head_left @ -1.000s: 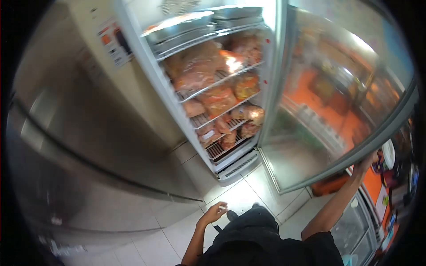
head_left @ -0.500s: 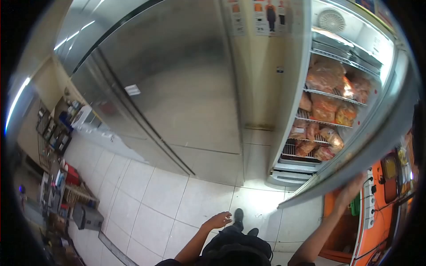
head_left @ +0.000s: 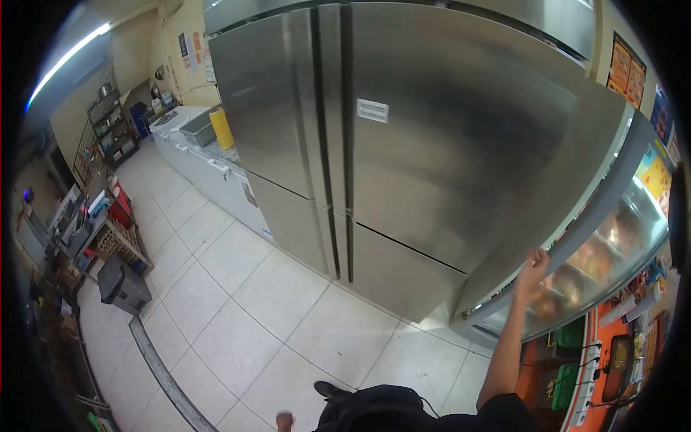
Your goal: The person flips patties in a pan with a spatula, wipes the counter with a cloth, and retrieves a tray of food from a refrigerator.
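Note:
My right hand is at the edge of the glass-front fridge door, its fingers curled against the frame. The door stands almost against the fridge body. Through its glass, bagged reddish food shows on the shelves. Low in the view, my left hand hangs beside my body, small and partly cut off, its fingers not clear. To the left of the glass-front fridge stands a large steel refrigerator with a white label.
A white chest freezer bears a grey tub and a yellow cylinder. On the left are a grey bin and a cluttered table. An orange unit with green crates is at the lower right.
The fridge door has swung from wide open to nearly closed, my right hand moving left with it. My left hand has dropped lower, and the view has turned left.

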Available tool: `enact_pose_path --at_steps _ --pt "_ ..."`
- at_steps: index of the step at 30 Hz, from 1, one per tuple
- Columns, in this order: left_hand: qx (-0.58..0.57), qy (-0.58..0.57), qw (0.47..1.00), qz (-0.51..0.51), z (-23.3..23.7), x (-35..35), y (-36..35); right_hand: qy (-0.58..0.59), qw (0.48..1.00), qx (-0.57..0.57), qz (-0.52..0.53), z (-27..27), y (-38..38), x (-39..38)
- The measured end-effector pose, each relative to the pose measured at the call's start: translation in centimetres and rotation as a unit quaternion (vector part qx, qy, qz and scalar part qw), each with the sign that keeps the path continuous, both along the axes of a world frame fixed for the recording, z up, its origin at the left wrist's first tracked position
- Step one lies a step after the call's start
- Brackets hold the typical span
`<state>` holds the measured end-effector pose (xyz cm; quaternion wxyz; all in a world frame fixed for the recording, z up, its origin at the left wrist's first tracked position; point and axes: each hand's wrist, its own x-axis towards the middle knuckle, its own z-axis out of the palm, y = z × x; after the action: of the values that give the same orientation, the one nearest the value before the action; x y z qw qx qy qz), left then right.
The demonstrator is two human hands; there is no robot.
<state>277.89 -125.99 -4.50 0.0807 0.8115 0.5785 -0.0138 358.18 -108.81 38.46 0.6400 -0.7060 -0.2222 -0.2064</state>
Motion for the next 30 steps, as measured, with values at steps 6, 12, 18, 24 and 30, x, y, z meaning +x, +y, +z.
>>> enact_pose_path --at_steps 6,12,18,24,30 --pt "-0.307 -0.364 0.748 0.462 -0.2 -8.2 2.8 -0.028 0.935 -0.032 0.352 5.0 22.7 -25.9" --pt "-0.304 -0.513 0.673 0.437 -1.1 -11.6 12.5 -0.081 0.895 -0.083 0.431 6.4 40.7 -37.7" --pt "-0.277 -0.616 0.679 0.287 -2.1 -12.0 27.3 0.022 0.956 -0.013 0.294 3.2 54.6 -46.0" --pt "-0.368 -0.518 0.732 0.246 0.8 -15.4 43.1 -0.085 0.989 0.073 -0.101 7.3 54.8 -46.1" --pt "-0.374 -0.469 0.76 0.251 4.7 -26.9 54.9 0.028 0.996 0.055 -0.063 6.4 56.7 -43.8"
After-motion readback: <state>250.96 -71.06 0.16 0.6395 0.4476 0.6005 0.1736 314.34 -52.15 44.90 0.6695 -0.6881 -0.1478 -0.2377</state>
